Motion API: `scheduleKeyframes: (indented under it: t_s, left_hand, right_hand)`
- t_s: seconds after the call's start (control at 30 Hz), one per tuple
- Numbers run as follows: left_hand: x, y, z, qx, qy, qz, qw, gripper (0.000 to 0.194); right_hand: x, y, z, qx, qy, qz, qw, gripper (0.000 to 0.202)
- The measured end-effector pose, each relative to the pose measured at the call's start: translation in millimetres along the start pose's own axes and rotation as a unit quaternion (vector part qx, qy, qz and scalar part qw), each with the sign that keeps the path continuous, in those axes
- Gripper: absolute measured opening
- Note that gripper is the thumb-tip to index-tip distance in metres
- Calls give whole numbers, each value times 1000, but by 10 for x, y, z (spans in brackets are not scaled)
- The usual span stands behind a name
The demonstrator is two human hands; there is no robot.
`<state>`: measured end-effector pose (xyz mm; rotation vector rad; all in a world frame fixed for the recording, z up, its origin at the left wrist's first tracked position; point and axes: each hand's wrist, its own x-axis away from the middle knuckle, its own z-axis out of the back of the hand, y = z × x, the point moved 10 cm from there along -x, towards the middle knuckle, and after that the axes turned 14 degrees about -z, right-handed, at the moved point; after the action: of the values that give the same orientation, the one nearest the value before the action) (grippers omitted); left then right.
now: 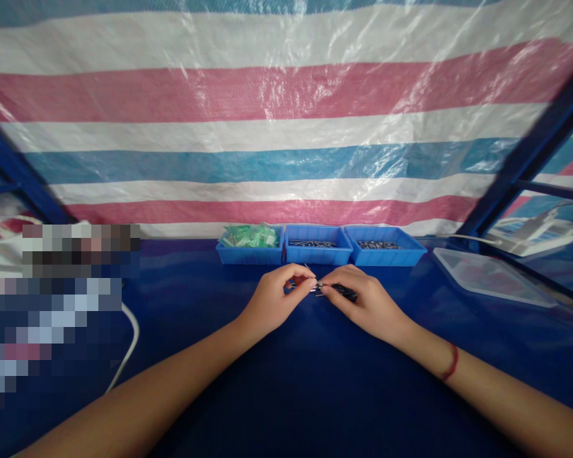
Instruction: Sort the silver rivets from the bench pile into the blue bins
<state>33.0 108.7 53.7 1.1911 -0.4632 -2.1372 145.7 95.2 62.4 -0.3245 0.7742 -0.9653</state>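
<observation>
My left hand pinches a thin metal piece between thumb and fingertips. Facing it, my right hand has its thumb and index finger closed at the other end of small metal parts, too small to make out. The fingertips of both hands nearly touch. Several dark, thin pieces show on the blue table beneath my right hand. Just beyond the hands stand three blue bins: the left bin with green plastic packets, the middle bin with thin metal rods, and the right bin with small metal parts.
A translucent lid or tray lies on the blue table at the right. White cable runs along the left side, near a blurred-out area. Blue metal posts flank a striped plastic sheet behind the bins.
</observation>
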Motion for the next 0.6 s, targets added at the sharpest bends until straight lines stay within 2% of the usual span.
scheduleKeyframes:
  t_s: [0.27, 0.6]
  left_hand:
    - [8, -26, 10, -3, 11, -12, 1000, 9]
    - [0, -25, -40, -16, -7, -31, 999, 8]
  right_hand:
    - [14, 3, 119, -4, 56, 3, 998, 9]
    - [48, 29, 215, -26, 108, -10, 994, 2]
